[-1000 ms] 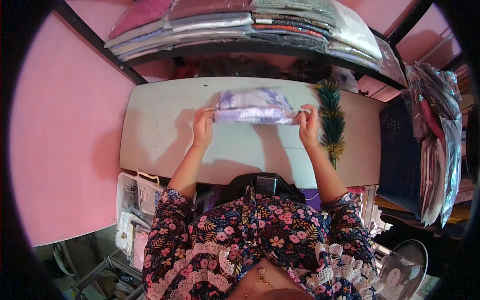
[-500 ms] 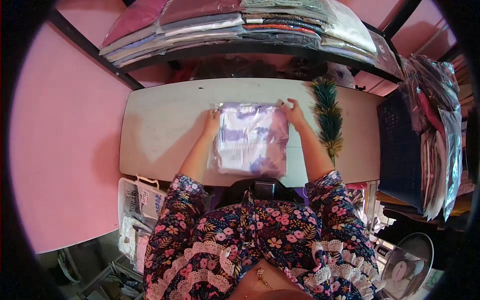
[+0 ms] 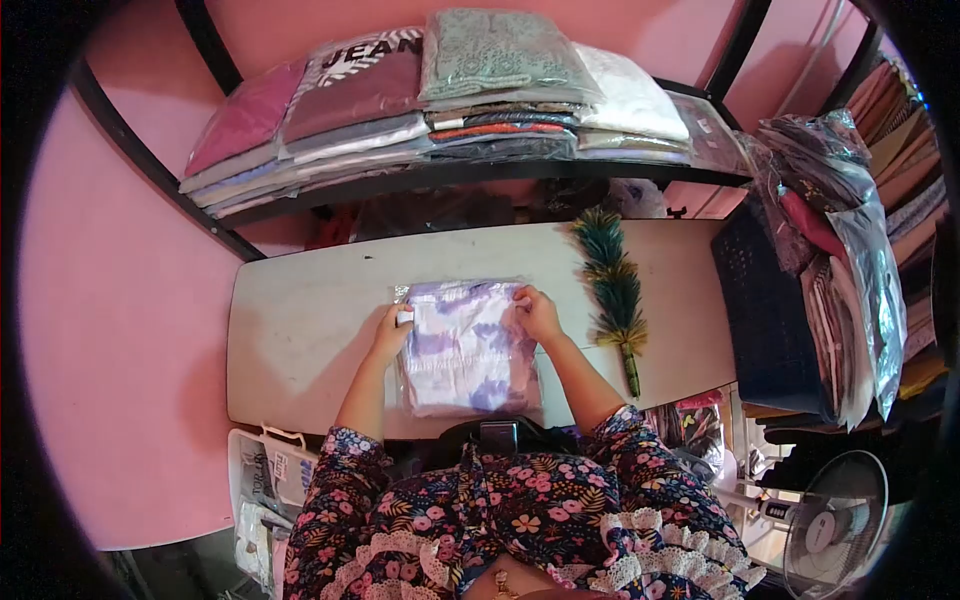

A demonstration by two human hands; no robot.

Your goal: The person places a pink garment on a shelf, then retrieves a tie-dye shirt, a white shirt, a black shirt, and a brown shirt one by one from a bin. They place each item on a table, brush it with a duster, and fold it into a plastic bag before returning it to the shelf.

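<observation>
A folded white and lavender tie-dye garment in a clear plastic bag [image 3: 470, 350] lies flat on the white table, close to my body. My left hand [image 3: 393, 328] is closed on the bag's left edge near its upper corner; a small white bit shows at the fingers, too small to name. At the upper right corner, my right hand [image 3: 538, 316] pinches the plastic, thumb and fingers together. Some of the fingers are hidden under the bag on both sides.
Right of the bag, a green feather duster [image 3: 612, 285] lies on the table [image 3: 300, 320]. Bagged folded clothes [image 3: 500, 60] fill a black shelf behind. A dark blue basket [image 3: 765, 310] with more bagged clothes stands at the right, a fan [image 3: 830, 525] below it.
The camera has tilted up, so the table sits lower and more of the shelf shows. My right hand's fingers, apart before, are now closed on the bag's corner.
</observation>
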